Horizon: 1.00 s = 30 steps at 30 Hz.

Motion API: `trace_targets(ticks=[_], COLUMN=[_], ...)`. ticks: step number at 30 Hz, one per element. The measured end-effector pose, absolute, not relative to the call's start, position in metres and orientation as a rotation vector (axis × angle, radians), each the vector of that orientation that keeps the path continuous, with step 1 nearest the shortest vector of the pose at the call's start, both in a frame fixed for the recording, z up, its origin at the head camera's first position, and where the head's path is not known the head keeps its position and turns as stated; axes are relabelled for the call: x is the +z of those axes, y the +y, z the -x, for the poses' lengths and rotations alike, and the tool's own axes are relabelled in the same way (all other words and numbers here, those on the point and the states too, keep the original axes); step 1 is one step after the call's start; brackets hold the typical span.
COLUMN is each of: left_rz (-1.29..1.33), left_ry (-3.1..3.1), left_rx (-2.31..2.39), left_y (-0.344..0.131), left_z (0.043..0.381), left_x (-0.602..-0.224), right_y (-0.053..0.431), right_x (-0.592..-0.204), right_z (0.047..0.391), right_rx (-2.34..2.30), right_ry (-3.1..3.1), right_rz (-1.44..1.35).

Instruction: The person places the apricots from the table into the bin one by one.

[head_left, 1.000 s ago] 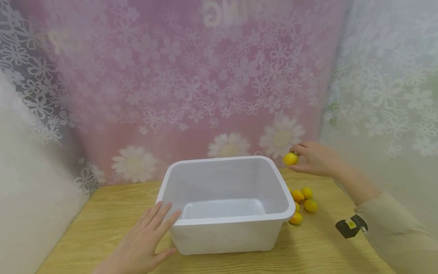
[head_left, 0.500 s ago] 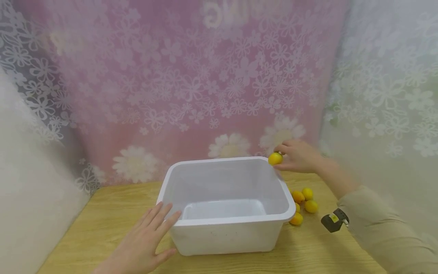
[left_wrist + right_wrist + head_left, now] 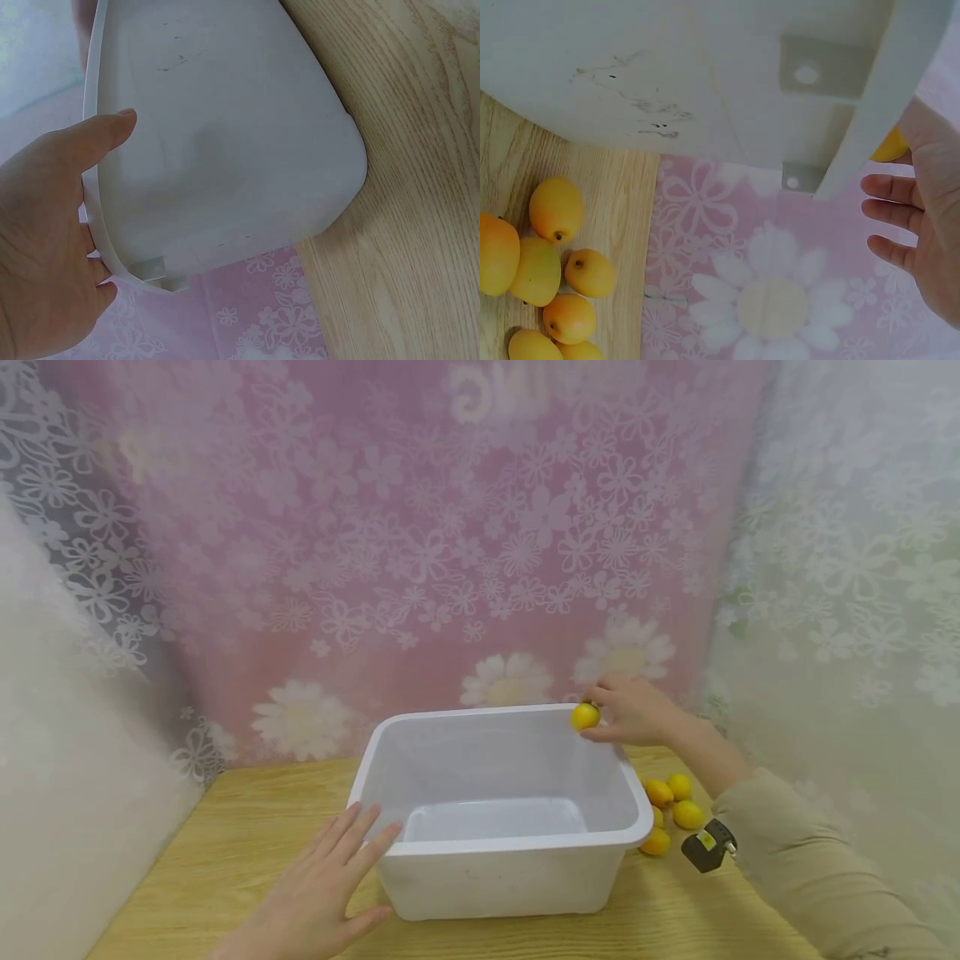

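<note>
A white plastic tub (image 3: 502, 881) stands on the wooden table. My right hand (image 3: 633, 710) pinches a small yellow fruit (image 3: 585, 717), egg-shaped like a little mango, between thumb and fingers over the tub's far right corner. Most of that fruit (image 3: 891, 146) is hidden by the rim in the right wrist view. At the near left corner my left hand (image 3: 315, 885) rests with fingers spread over the rim. From the left wrist view, the thumb (image 3: 112, 135) of this hand lies against the tub's outer wall. Inside the tub, the visible floor is bare.
Several more yellow-orange fruits (image 3: 687, 815) lie bunched on the table (image 3: 277, 810) just right of the tub. A pink flowered sheet (image 3: 420, 568) hangs right behind the table, and pale sheets flank both sides. A small black device (image 3: 708, 846) hangs by the right sleeve.
The right hand has carried the fruit leftward, from outside the tub to over its far right corner, and slightly lower at the end. My left hand has stayed at the near left rim.
</note>
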<state>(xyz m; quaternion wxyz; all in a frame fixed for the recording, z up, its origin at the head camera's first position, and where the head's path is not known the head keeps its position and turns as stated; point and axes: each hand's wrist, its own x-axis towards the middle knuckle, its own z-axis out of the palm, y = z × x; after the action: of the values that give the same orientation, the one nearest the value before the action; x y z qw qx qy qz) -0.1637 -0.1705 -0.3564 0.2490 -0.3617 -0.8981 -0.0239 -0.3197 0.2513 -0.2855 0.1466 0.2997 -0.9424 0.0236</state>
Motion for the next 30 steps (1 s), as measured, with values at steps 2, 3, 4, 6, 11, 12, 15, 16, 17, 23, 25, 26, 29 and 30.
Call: trace_targets(ticks=[2,3,4,6,11,12,15,16,17,23,25,26,29,30], left_rz=[0.985,0.984,0.983,0.983,0.995,0.997,1.000,1.000,1.000,0.994,0.992,0.991,0.987,0.986], left_ry=[-2.440,-2.437,-2.437,-2.435,-2.444,-2.445,-2.446,-2.444,-2.443,-2.434,-2.425,-2.423,-2.420,-2.419], left_rx=[-0.069,-0.068,-0.068,-0.069,-0.062,-0.061,-0.063,-0.062,-0.065,-0.069,-0.067,-0.066,-0.060,-0.058], left_y=[-0.170,-0.170,-0.170,-0.170,-0.169,-0.169,-0.170,-0.170,-0.170,-0.170,-0.171,-0.171,-0.171,-0.171], left_z=[0.164,0.164,0.164,0.164,0.165,0.165,0.165,0.165,0.164,0.164,0.164,0.164,0.164,0.164], left_x=[-0.357,-0.357,-0.357,-0.358,-0.358,-0.358,-0.358,-0.358,-0.358,-0.358,-0.358,-0.358,-0.358,-0.358], right_y=[0.250,0.249,0.248,0.247,0.249,0.250,0.256,0.258,0.261,0.279,0.286,0.289,0.301,0.305], right_x=[-0.287,-0.288,-0.289,-0.290,-0.291,-0.291,-0.293,-0.294,-0.294,-0.301,-0.304,-0.306,-0.314,-0.317], right_z=[0.320,0.321,0.321,0.321,0.320,0.319,0.317,0.317,0.316,0.307,0.303,0.301,0.295,0.293], right_rx=[0.054,0.045,0.039,0.038,0.102,0.126,0.160,0.166,0.167,0.157,0.158,0.156,0.150,0.151], right_ry=[-2.722,-2.726,-2.726,-2.729,-2.726,-2.725,-2.705,-2.696,-2.688,-2.637,-2.609,-2.594,-2.550,-2.543], right_rz=[-0.849,-0.843,-0.840,-0.826,-0.811,-0.818,-0.840,-0.846,-0.846,-0.826,-0.839,-0.844,-0.855,-0.855])
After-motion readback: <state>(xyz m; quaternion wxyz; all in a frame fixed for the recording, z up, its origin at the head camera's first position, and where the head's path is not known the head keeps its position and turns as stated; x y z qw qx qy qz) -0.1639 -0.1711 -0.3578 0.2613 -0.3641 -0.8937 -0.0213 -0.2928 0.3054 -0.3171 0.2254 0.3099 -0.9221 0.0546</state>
